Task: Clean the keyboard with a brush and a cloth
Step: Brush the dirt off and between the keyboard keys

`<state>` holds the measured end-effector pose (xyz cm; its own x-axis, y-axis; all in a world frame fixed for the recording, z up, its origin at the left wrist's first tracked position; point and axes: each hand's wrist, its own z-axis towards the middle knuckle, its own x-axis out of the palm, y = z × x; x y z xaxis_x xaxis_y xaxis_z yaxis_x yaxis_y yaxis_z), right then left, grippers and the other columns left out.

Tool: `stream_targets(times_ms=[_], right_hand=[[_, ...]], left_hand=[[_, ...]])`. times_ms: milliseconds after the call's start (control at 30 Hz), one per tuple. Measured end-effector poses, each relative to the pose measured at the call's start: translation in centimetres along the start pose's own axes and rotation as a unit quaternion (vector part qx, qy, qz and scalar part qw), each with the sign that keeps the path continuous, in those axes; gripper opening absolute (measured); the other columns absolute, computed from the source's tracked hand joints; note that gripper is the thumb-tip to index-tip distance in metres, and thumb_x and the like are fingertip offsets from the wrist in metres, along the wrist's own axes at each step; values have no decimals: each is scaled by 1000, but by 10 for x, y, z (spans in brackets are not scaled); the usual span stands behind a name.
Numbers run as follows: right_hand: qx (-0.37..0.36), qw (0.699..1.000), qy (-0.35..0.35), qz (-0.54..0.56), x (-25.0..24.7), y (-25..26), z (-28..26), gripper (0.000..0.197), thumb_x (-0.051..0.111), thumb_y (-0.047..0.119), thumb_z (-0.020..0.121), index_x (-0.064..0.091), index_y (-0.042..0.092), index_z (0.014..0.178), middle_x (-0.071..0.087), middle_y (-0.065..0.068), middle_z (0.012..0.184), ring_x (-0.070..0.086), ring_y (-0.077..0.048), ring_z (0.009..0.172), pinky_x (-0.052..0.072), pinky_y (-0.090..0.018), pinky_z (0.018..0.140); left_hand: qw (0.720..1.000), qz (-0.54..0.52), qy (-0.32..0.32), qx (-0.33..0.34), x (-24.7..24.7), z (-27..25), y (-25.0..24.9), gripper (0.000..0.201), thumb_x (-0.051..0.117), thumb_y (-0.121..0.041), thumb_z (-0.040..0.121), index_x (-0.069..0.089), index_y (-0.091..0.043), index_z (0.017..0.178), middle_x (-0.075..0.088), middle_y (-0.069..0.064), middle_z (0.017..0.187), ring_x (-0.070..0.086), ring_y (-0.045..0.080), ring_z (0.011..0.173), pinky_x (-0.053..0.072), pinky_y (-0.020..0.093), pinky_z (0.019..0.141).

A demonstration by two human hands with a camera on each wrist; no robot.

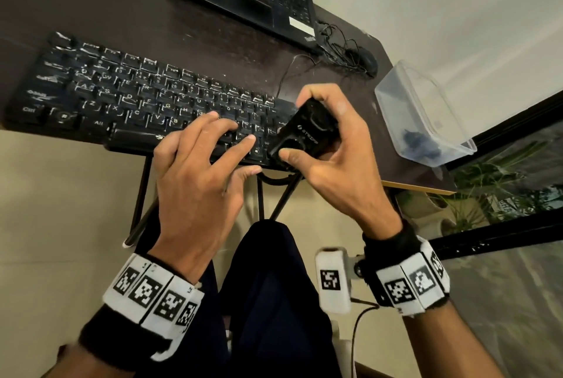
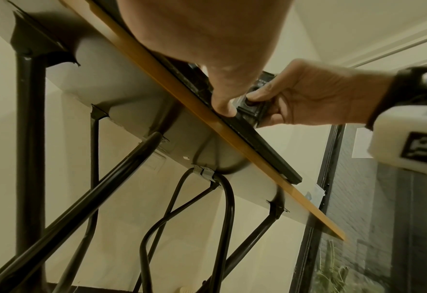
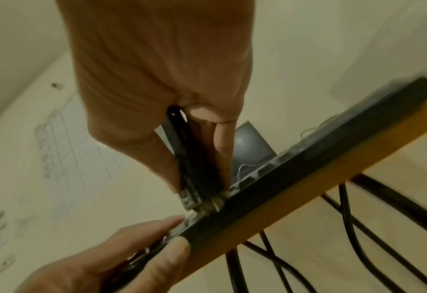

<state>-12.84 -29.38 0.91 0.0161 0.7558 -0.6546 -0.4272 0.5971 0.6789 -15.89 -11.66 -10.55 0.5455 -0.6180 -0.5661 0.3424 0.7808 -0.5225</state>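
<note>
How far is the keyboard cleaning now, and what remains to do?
Brushing is in hand: the right hand grips the brush, bristles on the keyboard at its right end, while the left hand steadies it. How much is already brushed cannot be told. No cloth is in view, so wiping seems still to come.

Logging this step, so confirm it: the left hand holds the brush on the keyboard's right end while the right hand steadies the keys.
Hands are swapped. In the head view the right hand holds the brush on the keyboard's right end, while the left hand steadies the keys.
</note>
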Motion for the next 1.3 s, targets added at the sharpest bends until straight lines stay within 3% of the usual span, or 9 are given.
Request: stream_targets(times_ms=[100, 167, 267, 633, 733, 833, 1100, 1233, 1300], right_hand=[[25, 999, -26, -7, -4, -4, 9, 54, 86, -5, 74, 57, 14, 117, 59, 10, 102, 65, -13, 93, 61, -53, 82], [18, 1000, -23, -2, -2, -3, 8, 56, 86, -6, 74, 56, 13, 117, 58, 12, 104, 63, -7, 93, 63, -45, 82], [-10, 999, 30, 7, 4, 1, 8, 54, 85, -9, 76, 56, 11, 117, 58, 11, 103, 65, -14, 92, 62, -43, 80], [2, 1000, -20, -11, 1, -2, 3, 54, 85, -9, 75, 56, 9, 118, 59, 19, 100, 64, -6, 88, 61, -44, 77], [-8, 1000, -1, -16, 2, -4, -4, 54, 84, -10, 77, 57, 11, 119, 59, 17, 100, 65, -10, 87, 58, -36, 76], [23, 997, -57, -40, -4, -15, 1, 57, 85, -6, 76, 57, 14, 121, 59, 27, 98, 64, 0, 87, 56, -27, 76], [38, 996, -67, -39, -10, -16, 14, 56, 85, -3, 75, 57, 18, 118, 59, 23, 96, 64, -2, 88, 63, -44, 82], [1, 1000, -7, -29, -3, -10, 8, 54, 85, -8, 77, 57, 15, 117, 60, 12, 97, 66, -13, 87, 60, -36, 78], [22, 998, -41, -43, -6, -17, 14, 56, 86, -6, 76, 56, 18, 117, 63, 22, 95, 67, -3, 86, 59, -28, 76]], left_hand=[[1000, -6, 4, -3, 0, 0, 0, 35, 81, -29, 92, 76, -22, 125, 67, 2, 139, 54, 26, 141, 26, 41, 109], [1000, -4, 6, -1, 0, -1, 0, 35, 80, -29, 92, 75, -22, 126, 67, 3, 139, 54, 26, 141, 26, 41, 110], [1000, 2, 1, -1, 0, -1, 0, 36, 81, -27, 91, 76, -20, 126, 67, 4, 138, 55, 27, 140, 25, 40, 109], [1000, -7, 2, -6, 1, 0, -1, 35, 81, -27, 91, 76, -20, 125, 67, 3, 138, 55, 26, 140, 20, 35, 112], [1000, -6, -2, -3, 1, 0, 0, 33, 79, -29, 93, 77, -20, 125, 67, 3, 138, 55, 27, 139, 19, 35, 112], [1000, -14, 1, -8, 1, 0, 0, 35, 81, -28, 91, 77, -20, 124, 68, 3, 137, 55, 26, 139, 19, 34, 113], [1000, -21, 3, -4, 1, -1, 2, 36, 82, -27, 91, 76, -20, 126, 67, 3, 139, 54, 27, 140, 22, 37, 113], [1000, -18, 5, -1, 2, -1, 2, 37, 81, -28, 91, 76, -20, 126, 66, 4, 140, 54, 28, 140, 25, 39, 111], [1000, -27, 4, -4, 2, -1, 2, 36, 82, -27, 91, 76, -19, 126, 67, 5, 139, 55, 28, 140, 26, 40, 111]])
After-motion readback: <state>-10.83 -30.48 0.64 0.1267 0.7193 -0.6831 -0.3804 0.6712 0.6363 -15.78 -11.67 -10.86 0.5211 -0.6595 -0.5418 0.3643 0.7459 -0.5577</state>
